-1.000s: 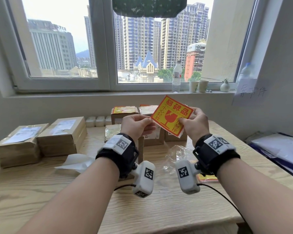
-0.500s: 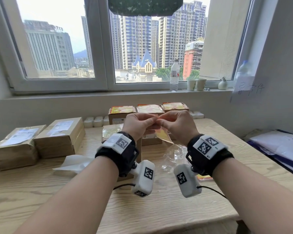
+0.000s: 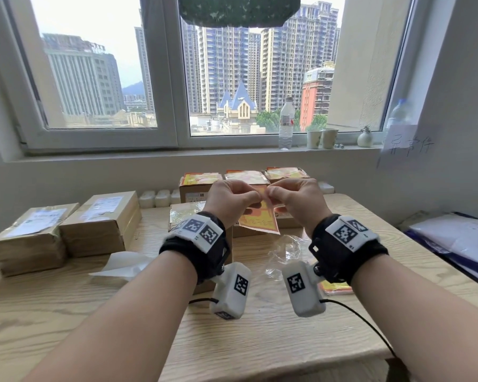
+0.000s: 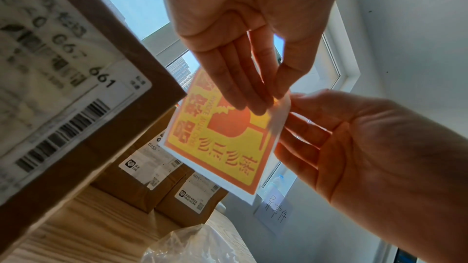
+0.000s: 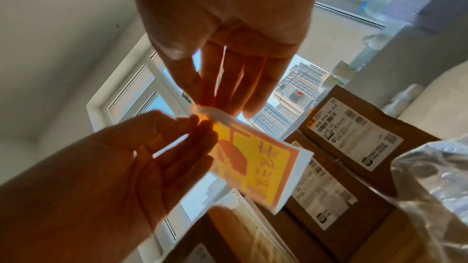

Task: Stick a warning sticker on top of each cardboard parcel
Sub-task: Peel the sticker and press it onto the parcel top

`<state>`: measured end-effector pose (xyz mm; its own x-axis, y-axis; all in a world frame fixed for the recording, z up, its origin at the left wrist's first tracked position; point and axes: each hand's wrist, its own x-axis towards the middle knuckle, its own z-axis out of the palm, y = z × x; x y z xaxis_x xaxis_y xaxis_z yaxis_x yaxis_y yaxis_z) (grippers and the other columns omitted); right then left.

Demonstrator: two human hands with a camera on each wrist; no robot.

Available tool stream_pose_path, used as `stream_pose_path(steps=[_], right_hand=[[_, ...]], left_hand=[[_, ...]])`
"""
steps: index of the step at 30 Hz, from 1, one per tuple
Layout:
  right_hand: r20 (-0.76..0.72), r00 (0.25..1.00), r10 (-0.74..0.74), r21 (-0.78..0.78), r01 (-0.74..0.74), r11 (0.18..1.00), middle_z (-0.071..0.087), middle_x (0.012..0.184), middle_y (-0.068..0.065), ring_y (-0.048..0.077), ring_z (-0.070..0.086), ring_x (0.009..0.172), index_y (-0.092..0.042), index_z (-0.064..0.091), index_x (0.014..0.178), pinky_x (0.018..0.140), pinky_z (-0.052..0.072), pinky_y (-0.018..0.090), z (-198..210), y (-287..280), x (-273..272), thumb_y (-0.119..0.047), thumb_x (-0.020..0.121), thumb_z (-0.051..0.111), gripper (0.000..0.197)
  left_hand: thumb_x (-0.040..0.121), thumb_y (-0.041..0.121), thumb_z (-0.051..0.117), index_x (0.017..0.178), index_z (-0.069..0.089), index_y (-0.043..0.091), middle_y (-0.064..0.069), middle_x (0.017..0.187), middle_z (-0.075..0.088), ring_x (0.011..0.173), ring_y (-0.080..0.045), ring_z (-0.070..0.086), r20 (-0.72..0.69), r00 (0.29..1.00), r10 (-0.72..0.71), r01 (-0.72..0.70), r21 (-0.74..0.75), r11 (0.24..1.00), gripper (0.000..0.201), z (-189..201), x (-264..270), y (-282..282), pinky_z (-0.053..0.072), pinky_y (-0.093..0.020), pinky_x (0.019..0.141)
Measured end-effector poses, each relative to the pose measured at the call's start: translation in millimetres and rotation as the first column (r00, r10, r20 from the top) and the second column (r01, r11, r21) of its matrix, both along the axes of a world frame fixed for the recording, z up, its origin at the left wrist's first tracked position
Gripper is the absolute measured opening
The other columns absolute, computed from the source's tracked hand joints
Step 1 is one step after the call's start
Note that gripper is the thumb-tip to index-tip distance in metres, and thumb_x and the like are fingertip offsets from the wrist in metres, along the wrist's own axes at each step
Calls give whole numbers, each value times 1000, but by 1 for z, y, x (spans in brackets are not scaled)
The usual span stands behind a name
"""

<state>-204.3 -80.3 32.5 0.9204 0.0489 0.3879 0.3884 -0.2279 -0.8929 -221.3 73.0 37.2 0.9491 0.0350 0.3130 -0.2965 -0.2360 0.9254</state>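
Under both forearms spreads a pale wooden table, running out to either side of the hands. Beyond the hands a wide window shows tower blocks, and on its sill, past the right hand, stand a clear water bottle and two paper cups. Well to the left of the left hand lie two flat cardboard parcels with white shipping labels on top. Just beyond the fingertips sit three more parcels in a row, each with a yellow-and-red label already on its lid; another box lies directly under the left hand. Below the right hand lies crumpled clear plastic, and near the left wrist a loose white sheet.

The left hand and right hand are raised close together above the table, knuckles toward the head camera. Between them hangs the warning sticker, yellow with red print and a white border, tilted downward. Both hands pinch its upper corner: the left-wrist view shows the left thumb and fingers closed on the printed sheet, the right fingers on the white edge beside them. Whether the backing is separating there I cannot tell.
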Motion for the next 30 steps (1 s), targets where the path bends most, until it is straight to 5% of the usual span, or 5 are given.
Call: stream_pose_path(steps=[8, 11, 15, 25, 30], right_hand=[[-42, 995, -87, 33, 88, 996, 61, 63, 5, 13, 53, 48, -10, 63, 75, 42, 42, 20, 6, 2, 2, -11, 91, 61, 16], [-103, 984, -142, 73, 150, 986, 59, 54, -3, 6, 51, 40, -13, 61, 74, 42, 40, 21, 2, -1, 5, -15, 93, 60, 19], [-136, 978, -157, 127, 174, 976, 62, 51, -8, 6, 54, 38, -15, 60, 73, 39, 39, 20, -1, 0, 6, -16, 94, 59, 21], [-165, 980, -107, 319, 156, 935, 70, 73, 7, 9, 56, 36, -10, 58, 86, 38, 42, 20, 9, 12, 5, -14, 95, 54, 11], [-194, 980, -48, 369, 118, 922, 68, 73, 6, 9, 59, 38, -12, 58, 84, 40, 44, 21, 13, 20, 3, -14, 97, 52, 14]], left_hand=[[87, 3, 58, 78, 64, -1, -10, 74, 68, 64, -15, 70, -50, 999, 10, -14, -72, 997, 11, 8, -7, 2, 57, -31, 70], [87, 2, 47, 71, 54, 7, -10, 70, 56, 44, -13, 62, -92, 994, 59, -75, -182, 980, 18, 12, -9, 9, 46, -27, 49], [85, 0, 43, 89, 53, 5, -14, 73, 54, 34, -11, 52, -120, 985, 123, -152, -273, 950, 12, 16, -13, 16, 39, -19, 36], [87, -1, 54, 69, 47, 12, -5, 51, 64, 42, -11, 61, -133, 988, 79, -141, -570, 810, 24, 18, -5, 15, 55, -20, 48], [86, -2, 58, 89, 55, 8, -8, 61, 63, 50, -15, 62, -136, 986, 92, -153, -553, 819, 11, 22, 1, 13, 57, -23, 53]])
